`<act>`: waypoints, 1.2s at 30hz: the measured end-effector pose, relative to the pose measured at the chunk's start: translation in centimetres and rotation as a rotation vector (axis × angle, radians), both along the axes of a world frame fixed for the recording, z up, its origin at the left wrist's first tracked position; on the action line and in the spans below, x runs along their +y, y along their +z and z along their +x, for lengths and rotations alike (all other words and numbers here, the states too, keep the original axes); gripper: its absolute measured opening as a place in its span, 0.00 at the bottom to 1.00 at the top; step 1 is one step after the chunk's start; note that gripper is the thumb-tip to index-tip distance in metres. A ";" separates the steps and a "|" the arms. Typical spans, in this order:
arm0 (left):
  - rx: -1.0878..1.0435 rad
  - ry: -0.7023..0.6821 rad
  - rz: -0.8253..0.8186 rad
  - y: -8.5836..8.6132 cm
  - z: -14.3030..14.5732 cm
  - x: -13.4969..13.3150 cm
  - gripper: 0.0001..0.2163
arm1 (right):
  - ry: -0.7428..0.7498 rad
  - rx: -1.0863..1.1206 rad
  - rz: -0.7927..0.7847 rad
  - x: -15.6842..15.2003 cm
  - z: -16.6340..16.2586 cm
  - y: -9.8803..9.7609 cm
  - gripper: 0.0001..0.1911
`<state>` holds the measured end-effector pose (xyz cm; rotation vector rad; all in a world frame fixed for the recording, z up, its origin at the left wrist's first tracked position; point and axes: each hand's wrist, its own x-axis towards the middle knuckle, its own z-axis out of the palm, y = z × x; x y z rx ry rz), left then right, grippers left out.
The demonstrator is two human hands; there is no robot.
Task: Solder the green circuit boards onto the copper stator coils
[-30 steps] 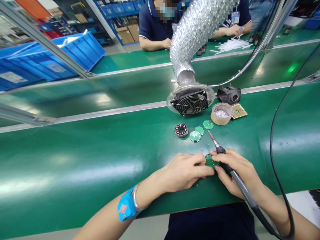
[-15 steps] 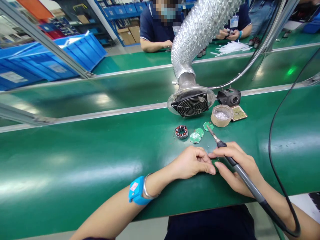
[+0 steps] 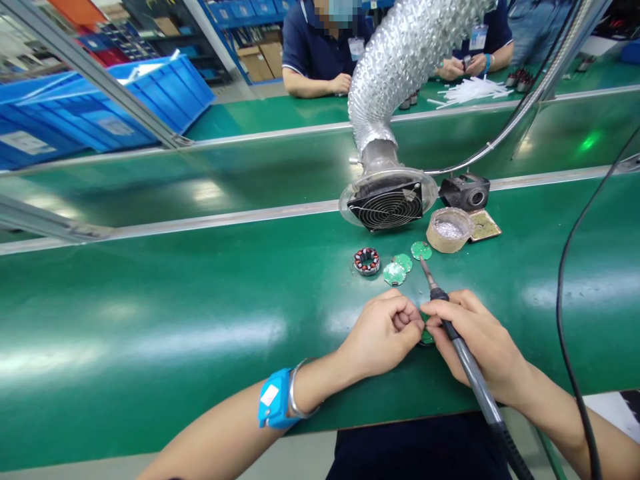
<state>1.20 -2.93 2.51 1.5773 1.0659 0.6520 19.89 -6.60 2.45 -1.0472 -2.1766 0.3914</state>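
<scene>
My right hand [image 3: 480, 343] is closed round a soldering iron [image 3: 470, 367], its tip pointing away from me toward the loose boards. My left hand [image 3: 387, 330] is closed in a pinch, fingertips meeting those of the right. At the fingertips, low on the bench, a green circuit board [image 3: 427, 337] shows only in part; the hands cover the rest. Whatever the left fingers pinch is hidden. Beyond the hands lie round green circuit boards [image 3: 395, 273], one of them [image 3: 421, 251] near the iron's tip. A stator with copper windings [image 3: 367, 262] sits to their left.
A fume extractor hood [image 3: 387, 203] on a silver duct hangs over the bench. Behind the boards stand a round tub of metal shavings [image 3: 449, 231], a flat tin [image 3: 484, 227] and a black holder [image 3: 465, 192]. A black cable [image 3: 563, 300] runs along the right. Co-workers sit opposite.
My right fingers have come in closer to the left fingertips, the iron turning steeper with them. The left fingers have curled tighter at the board. The view has shifted slightly.
</scene>
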 end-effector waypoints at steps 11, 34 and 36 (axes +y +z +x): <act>0.105 0.025 0.107 0.6 0.7 0.1 0.04 | -0.123 0.087 -0.003 -2.4 1.8 4.1 0.24; 0.148 0.018 0.208 0.4 0.8 -0.1 0.06 | -0.033 0.166 -0.098 -3.0 2.2 4.4 0.14; 0.151 0.022 0.213 0.4 0.8 -0.1 0.06 | -0.038 0.187 -0.097 -3.2 2.3 4.3 0.14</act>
